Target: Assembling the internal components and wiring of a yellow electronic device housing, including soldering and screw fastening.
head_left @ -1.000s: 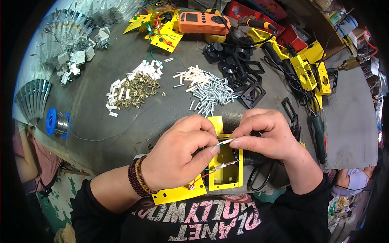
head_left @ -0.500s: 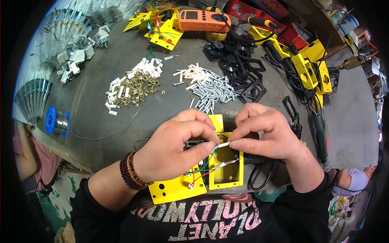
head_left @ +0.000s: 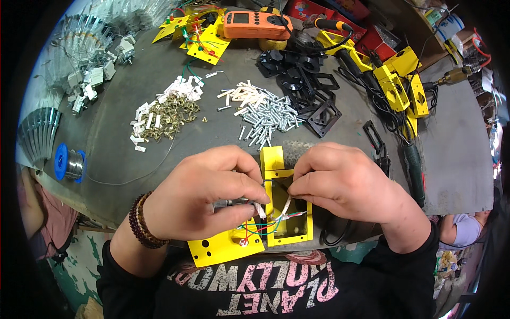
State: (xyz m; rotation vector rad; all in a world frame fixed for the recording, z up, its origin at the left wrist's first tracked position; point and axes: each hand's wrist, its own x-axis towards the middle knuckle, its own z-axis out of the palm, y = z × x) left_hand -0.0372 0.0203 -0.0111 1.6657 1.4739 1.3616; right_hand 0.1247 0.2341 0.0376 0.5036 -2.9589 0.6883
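The grey surface (head_left: pixel 133 154) carries everything here, and the work sits at its near edge, right in front of the person. Toward the far edge lie an orange meter (head_left: pixel 255 25) and several yellow housings (head_left: pixel 396 80); a heap of black frames (head_left: pixel 308 85) sits right of the middle. Nearer the centre are a pile of silver screws (head_left: pixel 268 117) and, to its left, a mound of brass fittings with white sleeves (head_left: pixel 167 109). A blue solder spool (head_left: pixel 68 163) rests at the left edge.

At the near edge stands a yellow box (head_left: pixel 289 220), open on top, with a flat yellow cover plate (head_left: pixel 223 247) just beside it on the left, joined to it by thin wires (head_left: pixel 265 226) in red, green and white.

The left hand (head_left: pixel 204 194) is curled shut, fingers pinching a white-sleeved wire end and what looks like a small metal part against the box's left wall. The right hand (head_left: pixel 345 186) is closed too, fingertips pressed together on a wire over the box opening.

The box looks like stiff, light sheet metal or plastic, easy to steady by its walls. The wires are likely soft and springy, and their joints are probably delicate, so they are best held close to the sleeved ends and not tugged.
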